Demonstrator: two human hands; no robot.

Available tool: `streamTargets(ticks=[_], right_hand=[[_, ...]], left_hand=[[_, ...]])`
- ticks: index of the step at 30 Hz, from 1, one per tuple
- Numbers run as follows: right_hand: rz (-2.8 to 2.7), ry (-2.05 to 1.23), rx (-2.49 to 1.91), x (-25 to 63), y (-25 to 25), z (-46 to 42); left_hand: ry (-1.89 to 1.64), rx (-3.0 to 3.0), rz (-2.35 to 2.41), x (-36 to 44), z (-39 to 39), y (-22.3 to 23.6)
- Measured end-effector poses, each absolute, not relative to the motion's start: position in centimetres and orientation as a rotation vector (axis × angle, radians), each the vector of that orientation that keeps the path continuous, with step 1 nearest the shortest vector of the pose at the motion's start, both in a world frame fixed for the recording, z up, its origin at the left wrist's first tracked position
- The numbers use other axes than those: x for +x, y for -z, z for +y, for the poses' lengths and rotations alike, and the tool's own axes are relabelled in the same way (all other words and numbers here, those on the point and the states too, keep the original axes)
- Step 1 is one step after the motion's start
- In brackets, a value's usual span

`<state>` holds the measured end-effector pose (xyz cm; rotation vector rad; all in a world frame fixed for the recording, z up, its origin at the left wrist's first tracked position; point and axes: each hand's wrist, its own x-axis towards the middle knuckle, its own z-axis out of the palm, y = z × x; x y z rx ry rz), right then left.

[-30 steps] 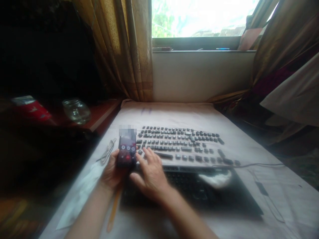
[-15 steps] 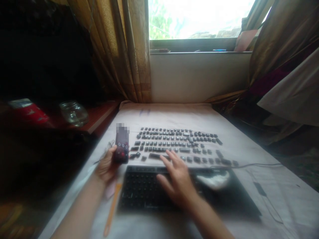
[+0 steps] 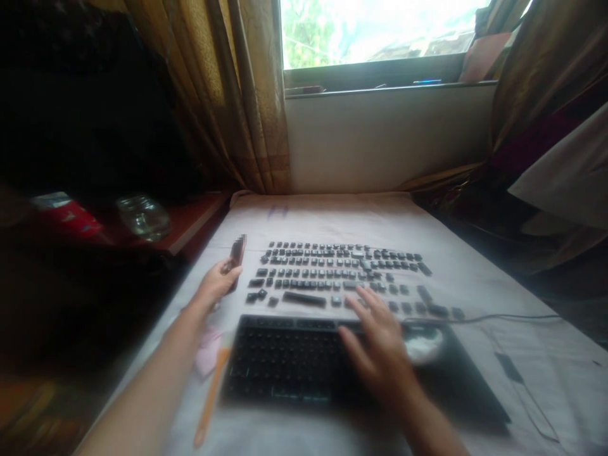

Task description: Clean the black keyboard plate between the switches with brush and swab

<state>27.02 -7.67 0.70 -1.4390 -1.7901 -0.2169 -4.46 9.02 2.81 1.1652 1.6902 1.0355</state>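
Observation:
My left hand [image 3: 219, 279] is closed around a smartphone [image 3: 237, 252], tilted nearly edge-on just above the cloth. Over the right part of a black keyboard base [image 3: 285, 358] is my right hand [image 3: 377, 332], its fingers spread and holding nothing. The base has had its keycaps pulled off. Behind it, loose black keycaps [image 3: 313, 273] lie in rows, and a long spacebar [image 3: 304, 299] sits in the nearest row. My right fingertips hover near or touch the front keycaps; which of these I cannot tell. A white clump [image 3: 424, 347] rests on the base, just right of that hand.
Left of the base lie an orange flat-handled tool [image 3: 210, 399] and a pink cloth [image 3: 208, 352]. A cable [image 3: 503, 317] runs off right. A strap-like loop [image 3: 510, 367] lies at right. On a side shelf stand a glass jar [image 3: 143, 217] and a red container [image 3: 69, 218].
My left hand has turned the phone from screen-facing to nearly edge-on. My right hand has shifted right across the keyboard base, uncovering the spacebar. The view has swung slightly.

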Motion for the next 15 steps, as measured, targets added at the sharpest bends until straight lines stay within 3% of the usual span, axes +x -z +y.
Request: streamTargets(ticks=[15], right_hand=[[-1.745,0.228,-1.442,28.2,-1.0,-8.2]], left_hand=[[-0.247,1.806,2.381,-1.9,12.6,-2.9]])
